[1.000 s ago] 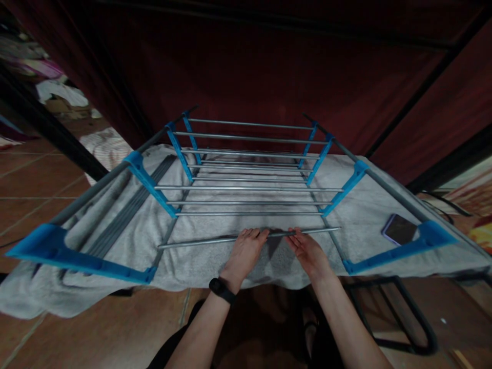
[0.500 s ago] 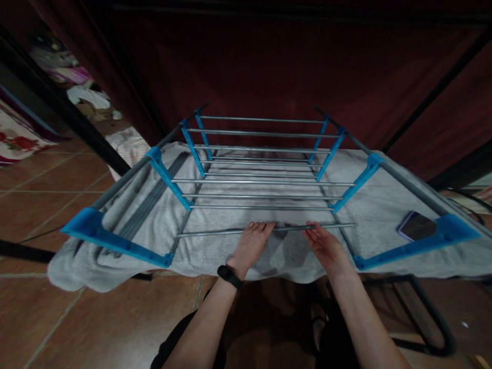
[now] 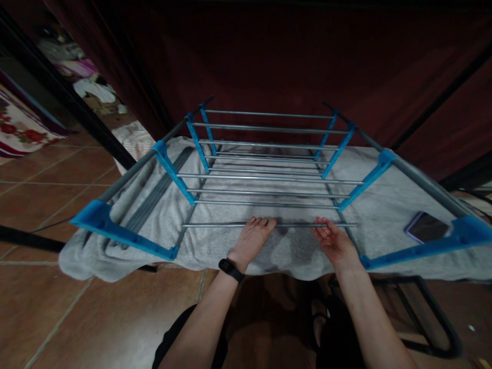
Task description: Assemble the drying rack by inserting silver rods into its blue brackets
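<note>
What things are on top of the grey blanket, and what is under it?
On the grey blanket are a blue-and-grey rack, a bundle of rods at left and a phone at right. What lies directly beneath is covered.

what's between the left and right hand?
Between left hand and right hand: only a bare stretch of the rod, seen against the grey cloth. Shows in the head view.

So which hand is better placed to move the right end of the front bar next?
Probably the right hand: it's at the front bar close to that end. The left hand has its fingers over the bar near its middle, so it's farther away.
</note>
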The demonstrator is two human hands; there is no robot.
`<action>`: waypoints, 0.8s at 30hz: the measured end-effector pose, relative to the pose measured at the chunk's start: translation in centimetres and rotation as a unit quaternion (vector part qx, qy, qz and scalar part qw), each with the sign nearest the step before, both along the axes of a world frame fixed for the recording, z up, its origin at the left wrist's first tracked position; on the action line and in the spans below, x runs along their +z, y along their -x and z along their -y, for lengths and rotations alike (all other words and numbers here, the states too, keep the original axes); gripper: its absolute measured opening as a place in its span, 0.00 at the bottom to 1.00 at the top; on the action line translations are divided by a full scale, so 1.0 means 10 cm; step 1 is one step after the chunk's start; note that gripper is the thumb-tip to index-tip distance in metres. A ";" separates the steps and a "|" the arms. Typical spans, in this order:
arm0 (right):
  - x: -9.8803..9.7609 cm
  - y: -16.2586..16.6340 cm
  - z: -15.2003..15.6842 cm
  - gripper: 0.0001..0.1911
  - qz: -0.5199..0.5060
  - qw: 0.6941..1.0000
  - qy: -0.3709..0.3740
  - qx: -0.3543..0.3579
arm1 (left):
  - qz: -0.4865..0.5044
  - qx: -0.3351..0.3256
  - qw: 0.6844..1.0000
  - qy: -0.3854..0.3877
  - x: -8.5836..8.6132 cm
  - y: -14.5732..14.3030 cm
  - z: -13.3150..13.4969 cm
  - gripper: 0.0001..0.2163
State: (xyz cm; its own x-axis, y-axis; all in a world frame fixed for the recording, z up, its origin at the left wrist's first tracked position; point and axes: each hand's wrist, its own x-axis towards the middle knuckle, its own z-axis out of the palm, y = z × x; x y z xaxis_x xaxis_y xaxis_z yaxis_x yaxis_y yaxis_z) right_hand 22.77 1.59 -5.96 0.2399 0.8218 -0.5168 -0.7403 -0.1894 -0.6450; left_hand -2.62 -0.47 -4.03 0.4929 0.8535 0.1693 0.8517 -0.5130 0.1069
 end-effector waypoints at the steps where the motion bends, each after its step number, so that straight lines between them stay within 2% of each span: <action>1: 0.00 0.00 0.00 0.08 0.000 1.000 0.000 0.001 | 0.000 -0.003 1.000 0.001 0.00 0.01 0.00 0.17; 10: 0.04 -0.10 -0.03 0.10 -0.008 0.999 0.023 -0.022 | 0.019 0.016 1.000 -0.010 0.00 0.10 -0.04 0.19; 19: 0.08 -0.20 -0.02 0.09 -0.011 0.999 0.019 -0.038 | 0.046 0.019 0.999 -0.001 -0.06 0.23 -0.13 0.17; 24: 0.07 -0.23 -0.01 0.15 -0.029 0.999 0.013 -0.043 | 0.047 0.018 0.999 0.003 -0.04 0.24 -0.14 0.16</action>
State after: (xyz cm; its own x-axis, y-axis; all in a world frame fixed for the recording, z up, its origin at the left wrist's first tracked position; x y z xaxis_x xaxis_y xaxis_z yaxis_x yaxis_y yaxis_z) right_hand 25.12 1.74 -5.27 0.2777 0.7862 -0.5521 -0.7906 -0.1395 -0.5963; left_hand -5.01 0.88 -4.40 0.4446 0.8713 0.2076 0.8555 -0.4818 0.1900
